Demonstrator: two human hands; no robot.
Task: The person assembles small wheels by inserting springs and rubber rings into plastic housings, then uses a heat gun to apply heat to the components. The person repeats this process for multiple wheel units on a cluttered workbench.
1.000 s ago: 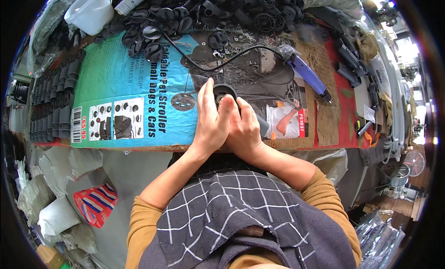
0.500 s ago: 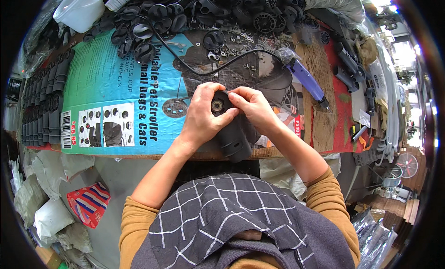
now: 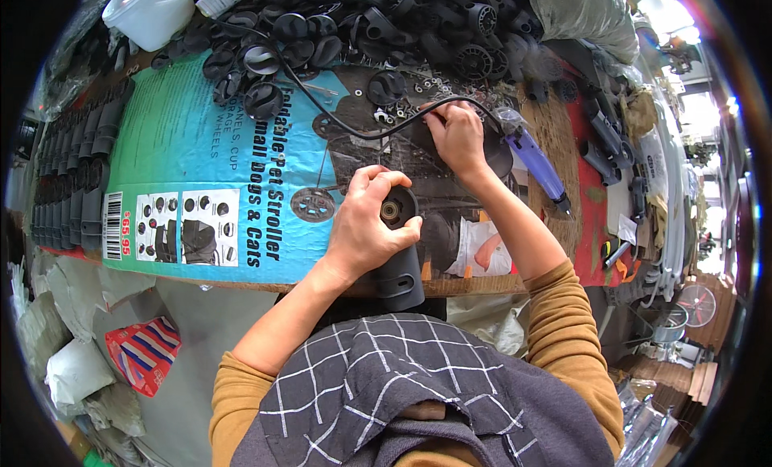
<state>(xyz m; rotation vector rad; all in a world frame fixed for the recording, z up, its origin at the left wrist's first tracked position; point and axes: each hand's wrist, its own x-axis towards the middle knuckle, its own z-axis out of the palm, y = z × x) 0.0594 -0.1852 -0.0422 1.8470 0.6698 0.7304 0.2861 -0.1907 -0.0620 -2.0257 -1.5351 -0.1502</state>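
Note:
My left hand (image 3: 366, 226) is wrapped round a black plastic tube fitting (image 3: 398, 278), thumb and fingers on either side of its round end. A brass-coloured ring shows in the middle of that cup-shaped end, and the slotted tube part points toward me over the table edge. Farther off to the right, my right hand (image 3: 460, 137) is at the near side of the scattered small metal nuts and bolts (image 3: 418, 89), fingers bent and tips together. Whatever is between those fingertips is too small to make out. A black cable passes close by them.
A blue-purple electric screwdriver (image 3: 531, 157) lies right of my right hand. Black round caps (image 3: 261, 59) and wheel-like parts (image 3: 473, 62) are heaped at the back. Rows of black tube fittings (image 3: 92, 201) line the left edge. A white tub (image 3: 149, 16) stands at the far left.
My right hand has left the fitting and moved away to the metal hardware. My left hand still holds the fitting, which sits slightly nearer to me in the picture.

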